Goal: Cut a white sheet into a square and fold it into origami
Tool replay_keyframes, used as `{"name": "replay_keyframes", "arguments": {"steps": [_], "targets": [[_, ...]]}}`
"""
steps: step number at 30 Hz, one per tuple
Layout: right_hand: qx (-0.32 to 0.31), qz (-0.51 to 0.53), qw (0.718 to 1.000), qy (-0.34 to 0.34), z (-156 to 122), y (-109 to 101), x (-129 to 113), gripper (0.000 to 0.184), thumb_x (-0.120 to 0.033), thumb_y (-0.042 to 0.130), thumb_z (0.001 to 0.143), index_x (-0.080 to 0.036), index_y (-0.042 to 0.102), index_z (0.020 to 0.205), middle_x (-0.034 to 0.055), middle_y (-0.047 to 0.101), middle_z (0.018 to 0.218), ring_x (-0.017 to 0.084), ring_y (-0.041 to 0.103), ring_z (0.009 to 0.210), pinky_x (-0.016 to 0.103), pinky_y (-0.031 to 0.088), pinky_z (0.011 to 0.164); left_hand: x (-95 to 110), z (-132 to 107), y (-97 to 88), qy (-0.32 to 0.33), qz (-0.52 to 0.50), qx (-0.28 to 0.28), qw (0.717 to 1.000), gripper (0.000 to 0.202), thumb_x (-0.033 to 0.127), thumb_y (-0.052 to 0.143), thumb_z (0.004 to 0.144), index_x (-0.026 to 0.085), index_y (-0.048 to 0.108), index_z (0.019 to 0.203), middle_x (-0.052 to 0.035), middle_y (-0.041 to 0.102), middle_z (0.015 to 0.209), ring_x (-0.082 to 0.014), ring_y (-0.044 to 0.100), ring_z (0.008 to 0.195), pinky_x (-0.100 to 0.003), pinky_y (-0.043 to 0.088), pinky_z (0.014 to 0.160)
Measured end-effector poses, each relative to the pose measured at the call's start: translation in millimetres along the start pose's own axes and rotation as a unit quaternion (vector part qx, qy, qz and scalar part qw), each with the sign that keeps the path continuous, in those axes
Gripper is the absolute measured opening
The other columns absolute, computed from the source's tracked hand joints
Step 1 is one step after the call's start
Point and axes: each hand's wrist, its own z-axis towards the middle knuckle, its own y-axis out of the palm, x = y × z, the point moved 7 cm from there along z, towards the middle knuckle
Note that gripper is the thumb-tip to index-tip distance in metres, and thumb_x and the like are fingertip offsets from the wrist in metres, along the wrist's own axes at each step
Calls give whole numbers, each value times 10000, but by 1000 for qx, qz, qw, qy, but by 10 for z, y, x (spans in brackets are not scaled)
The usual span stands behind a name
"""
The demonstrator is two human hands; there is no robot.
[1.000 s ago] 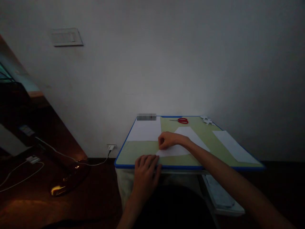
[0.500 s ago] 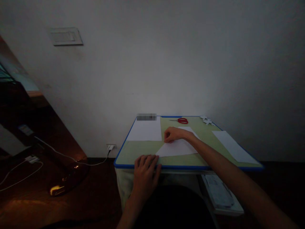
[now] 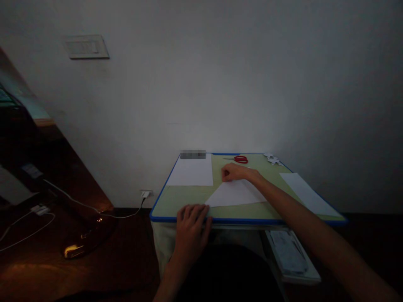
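Right grip point(image 3: 232, 172) curled narrow at the middle white paper point(image 3: 237, 194), farther up its left side than a second ago

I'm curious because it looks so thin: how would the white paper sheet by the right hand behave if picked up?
The white paper sheet looks thin, so it would probably feel light and droop if lifted by one corner. Lying flat on the pale green tabletop, it would likely slide rather than tip if pushed.

The curled right hand point(image 3: 233, 172) rests on white paper point(image 3: 236, 195).
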Motion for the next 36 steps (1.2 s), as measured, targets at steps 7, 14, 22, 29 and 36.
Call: {"name": "replay_keyframes", "arguments": {"steps": [7, 14, 22, 29, 36], "targets": [[32, -34, 999, -16, 36, -37, 88, 345, -362, 678, 1014, -177, 650, 1304, 104, 674, 1321, 256, 696, 1119, 470, 607, 943, 1, -7, -9, -5, -2, -1, 1000, 271, 228, 594, 1023, 179, 710, 1263, -101, 772, 1184, -297, 656, 1089, -494, 464, 989], [67, -27, 997, -36, 46, 1, 222, 350, -363, 679, 1014, -172, 647, 1305, 103, 678, 1311, 254, 700, 1111, 471, 610, 937, -3, -1, -14, -5, -2, 10, 1000, 268, 222, 603, 1015, 195, 714, 1257, -103, 776, 1166, -295, 668, 1076, -495, 472, 982], [89, -12, 996, -11, 47, -19, 508, 357, -364, 677, 1014, -174, 644, 1314, 106, 672, 1324, 258, 696, 1120, 473, 608, 941, 14, 14, -28, -9, -2, 7, 1000, 268, 213, 610, 1010, 172, 715, 1254, -102, 775, 1168, -295, 663, 1076, -503, 464, 986], [49, -9, 999, 14, 114, -115, 497, 358, -361, 683, 1010, -174, 646, 1314, 103, 673, 1322, 256, 700, 1106, 461, 615, 924, 5, 10, -27, -6, -2, 13, 1000, 264, 224, 591, 1023, 184, 710, 1255, -95, 779, 1160, -293, 660, 1070, -497, 460, 979], [32, -39, 999, 14, 133, -120, 407, 350, -363, 681, 1011, -179, 652, 1307, 102, 670, 1334, 260, 695, 1122, 465, 610, 937, 15, 17, -39, -5, 2, 11, 1000, 264, 206, 621, 1001, 178, 714, 1246, -94, 778, 1155, -293, 668, 1062, -493, 460, 972]]}}
